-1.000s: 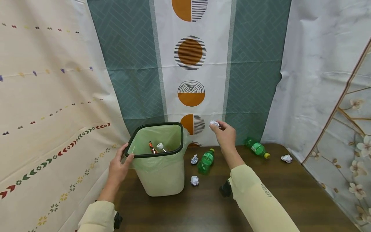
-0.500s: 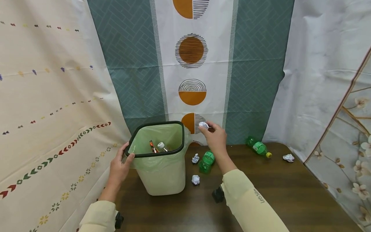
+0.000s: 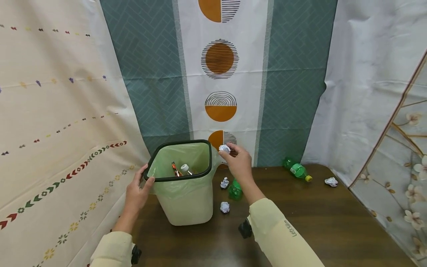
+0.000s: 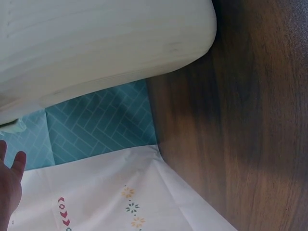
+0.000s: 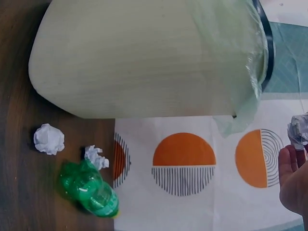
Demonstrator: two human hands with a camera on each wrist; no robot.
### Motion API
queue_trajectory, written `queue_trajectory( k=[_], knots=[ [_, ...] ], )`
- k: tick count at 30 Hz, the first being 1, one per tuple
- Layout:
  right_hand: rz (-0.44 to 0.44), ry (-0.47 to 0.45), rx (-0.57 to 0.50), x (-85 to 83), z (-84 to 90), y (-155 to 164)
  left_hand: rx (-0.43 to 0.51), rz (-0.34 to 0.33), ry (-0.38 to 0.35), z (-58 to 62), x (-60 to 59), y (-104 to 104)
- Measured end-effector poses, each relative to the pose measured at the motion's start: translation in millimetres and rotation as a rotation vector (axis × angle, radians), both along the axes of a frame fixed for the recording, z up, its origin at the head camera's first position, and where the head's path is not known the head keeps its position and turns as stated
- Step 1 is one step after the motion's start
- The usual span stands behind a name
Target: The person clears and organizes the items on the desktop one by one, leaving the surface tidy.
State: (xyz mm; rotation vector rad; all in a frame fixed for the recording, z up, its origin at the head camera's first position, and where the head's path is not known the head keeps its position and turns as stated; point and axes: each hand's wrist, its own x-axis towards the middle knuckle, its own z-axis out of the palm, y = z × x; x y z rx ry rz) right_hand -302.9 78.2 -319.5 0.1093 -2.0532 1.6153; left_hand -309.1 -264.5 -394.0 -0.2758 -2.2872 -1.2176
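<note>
Right hand (image 3: 239, 163): pinched paper ball (image 3: 224, 148) in fingertips, just right of bin (image 3: 181, 181) rim, above table (image 3: 333, 222).
Left hand (image 3: 137, 191): gripped bin rim, left side.
Relation: bin opening lay left of ball, right hand nearer.

A green bottle (image 3: 298, 171) and a paper ball (image 3: 331, 181) lie near the table's (image 3: 333, 222) far right corner. Two more paper balls (image 3: 225, 207) lie mid-table.
</note>
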Motion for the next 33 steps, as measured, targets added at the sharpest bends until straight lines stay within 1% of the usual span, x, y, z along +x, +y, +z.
queue_trajectory(
  k=[4,8,19,23,29,33],
  knots=[
    [0.021,-0.003,0.009,0.3,-1.7,-6.9,-0.007,-0.005,-0.011,-0.3,0.4,-1.4],
    [0.043,0.012,0.021,-1.0,-1.4,-15.6,-0.007,-0.011,-0.005,0.7,0.7,-2.2],
    [0.075,0.037,0.096,-5.7,-2.5,-35.9,0.0,-0.005,-0.008,-0.6,1.1,-0.2],
    [0.087,0.047,0.12,-6.9,-1.4,-44.0,0.0,-0.013,-0.01,-0.8,0.4,-1.3],
    [0.097,0.073,0.205,-9.2,1.3,-53.5,0.008,-0.009,-0.007,-2.7,1.3,-2.2],
    [0.102,0.086,0.244,-11.1,2.0,-56.9,0.002,-0.007,-0.009,-1.5,2.2,-0.5]
  ],
)
